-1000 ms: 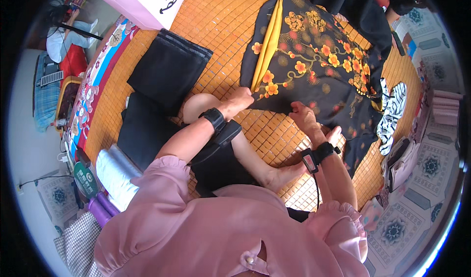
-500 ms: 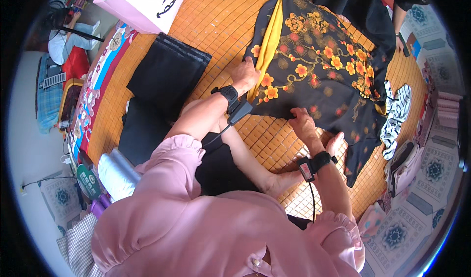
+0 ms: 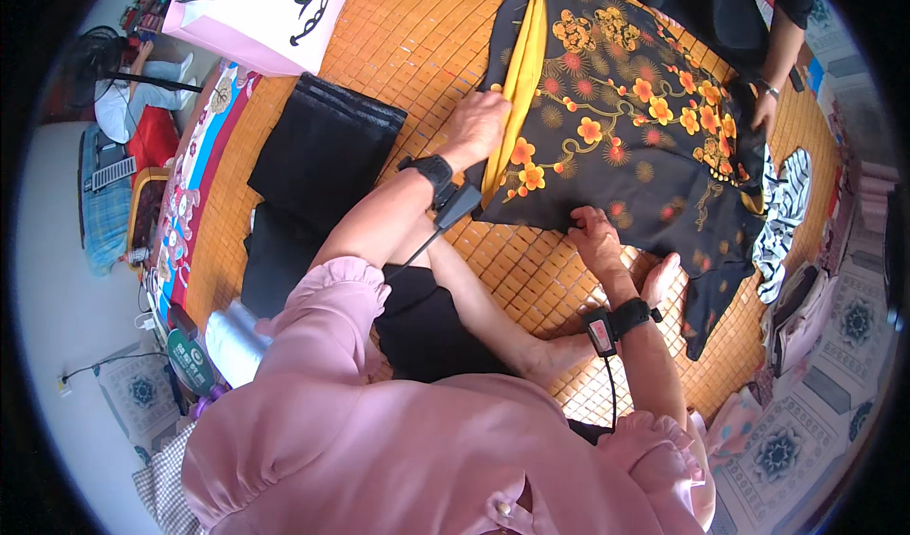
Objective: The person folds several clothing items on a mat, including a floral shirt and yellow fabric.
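A black garment (image 3: 607,170) with orange and yellow blossoms lies spread on the woven mat, its yellow lining (image 3: 523,80) showing along the left edge. My left hand (image 3: 477,126) is at that edge, fingers bent and closed on the dark cloth beside the lining; the fingertips are partly hidden. At the lower hem rests my right hand (image 3: 595,236), its fingers apart, tips touching the fabric. A co-worker's hand (image 3: 766,110) hangs by the garment's right side. Both my wrists wear black straps with small devices.
Folded black clothes (image 3: 322,146) lie left on the mat (image 3: 427,33). A pink and white bag (image 3: 270,14) stands behind them. Striped black-and-white cloth (image 3: 785,213) lies at the right edge. My bare foot (image 3: 661,279) is close to the hem. Another person sits far left.
My left hand has shifted slightly up along the garment's edge. The co-worker's hand at the top has gone out of view; the one at right has come nearer the garment.
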A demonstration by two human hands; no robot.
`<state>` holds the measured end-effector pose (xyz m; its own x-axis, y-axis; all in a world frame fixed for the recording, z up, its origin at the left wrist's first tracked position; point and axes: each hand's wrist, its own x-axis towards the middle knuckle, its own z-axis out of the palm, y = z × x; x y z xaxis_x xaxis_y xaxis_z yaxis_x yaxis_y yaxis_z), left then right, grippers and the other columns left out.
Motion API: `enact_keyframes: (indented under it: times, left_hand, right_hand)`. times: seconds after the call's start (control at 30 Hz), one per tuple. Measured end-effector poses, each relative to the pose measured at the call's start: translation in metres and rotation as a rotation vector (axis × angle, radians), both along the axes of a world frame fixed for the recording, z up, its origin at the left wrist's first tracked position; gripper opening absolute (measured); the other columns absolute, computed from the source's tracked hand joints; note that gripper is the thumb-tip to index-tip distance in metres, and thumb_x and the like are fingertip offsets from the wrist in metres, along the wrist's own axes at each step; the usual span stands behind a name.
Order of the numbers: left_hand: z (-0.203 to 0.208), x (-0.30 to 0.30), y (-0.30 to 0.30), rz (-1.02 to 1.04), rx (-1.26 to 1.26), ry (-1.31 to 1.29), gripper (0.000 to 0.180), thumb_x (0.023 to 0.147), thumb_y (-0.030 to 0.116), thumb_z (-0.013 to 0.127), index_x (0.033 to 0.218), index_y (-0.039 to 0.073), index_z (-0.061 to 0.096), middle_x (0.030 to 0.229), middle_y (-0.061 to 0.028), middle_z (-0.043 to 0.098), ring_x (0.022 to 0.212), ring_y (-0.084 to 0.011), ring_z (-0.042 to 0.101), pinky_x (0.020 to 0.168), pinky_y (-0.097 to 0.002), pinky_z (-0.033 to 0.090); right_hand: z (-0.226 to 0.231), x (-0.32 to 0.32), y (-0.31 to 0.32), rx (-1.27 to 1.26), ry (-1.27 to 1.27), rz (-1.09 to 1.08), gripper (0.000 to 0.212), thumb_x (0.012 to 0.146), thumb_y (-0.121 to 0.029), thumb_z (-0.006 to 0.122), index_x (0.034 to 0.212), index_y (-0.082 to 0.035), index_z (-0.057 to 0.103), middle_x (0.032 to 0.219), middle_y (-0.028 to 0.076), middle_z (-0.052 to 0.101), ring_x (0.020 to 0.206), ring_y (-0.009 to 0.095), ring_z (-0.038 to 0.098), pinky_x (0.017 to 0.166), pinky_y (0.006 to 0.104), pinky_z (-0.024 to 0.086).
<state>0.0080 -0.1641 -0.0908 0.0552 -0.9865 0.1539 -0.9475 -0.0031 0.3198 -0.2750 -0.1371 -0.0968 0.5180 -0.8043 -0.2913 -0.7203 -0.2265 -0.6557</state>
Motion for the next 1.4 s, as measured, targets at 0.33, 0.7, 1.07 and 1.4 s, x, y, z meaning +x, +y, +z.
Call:
enact_keyframes:
  times: [0.33, 0.7, 1.07, 1.4]
  left_hand:
    - [-0.002, 0.038, 0.002, 0.332, 0.132, -0.204, 0.019, 0.071, 0.008, 0.054, 0.09, 0.008, 0.057, 0.093, -0.0088, 0.053, 0.095, -0.0256, 0.049, 0.08, -0.039, 0.037]
    - [0.008, -0.026, -0.043, 0.21, 0.287, 0.092, 0.034, 0.077, 0.034, 0.059, 0.095, 0.006, 0.052, 0.099, -0.0142, 0.057, 0.091, -0.0299, 0.055, 0.075, -0.0407, 0.044]
    - [0.001, -0.009, -0.046, 0.567, 0.432, 0.227, 0.026, 0.08, 0.024, 0.05, 0.097, 0.006, 0.057, 0.096, -0.0147, 0.062, 0.092, -0.0297, 0.059, 0.078, -0.0413, 0.046]
    - [0.017, -0.014, -0.039, 0.48, 0.424, 0.125, 0.041, 0.078, 0.027, 0.056, 0.107, 0.002, 0.043, 0.098, -0.0183, 0.059, 0.094, -0.0324, 0.058, 0.079, -0.042, 0.046]
  right_hand:
    - [-0.002, -0.002, 0.003, 0.041, -0.064, -0.047, 0.029, 0.071, -0.01, 0.06, 0.099, -0.006, 0.054, 0.094, 0.012, 0.055, 0.086, 0.026, 0.058, 0.076, 0.0348, 0.047]
    - [0.0, 0.003, 0.004, 0.046, -0.041, -0.082, 0.028, 0.071, -0.011, 0.06, 0.098, -0.007, 0.054, 0.092, 0.012, 0.055, 0.084, 0.027, 0.057, 0.074, 0.0356, 0.046]
    - [0.003, 0.002, 0.001, 0.053, -0.095, -0.102, 0.024, 0.071, -0.01, 0.059, 0.095, -0.007, 0.055, 0.088, 0.011, 0.055, 0.081, 0.026, 0.057, 0.072, 0.0346, 0.046]
    - [0.005, 0.004, 0.001, 0.094, -0.094, -0.113, 0.023, 0.072, -0.01, 0.059, 0.094, -0.007, 0.055, 0.087, 0.01, 0.055, 0.08, 0.024, 0.058, 0.072, 0.0334, 0.046]
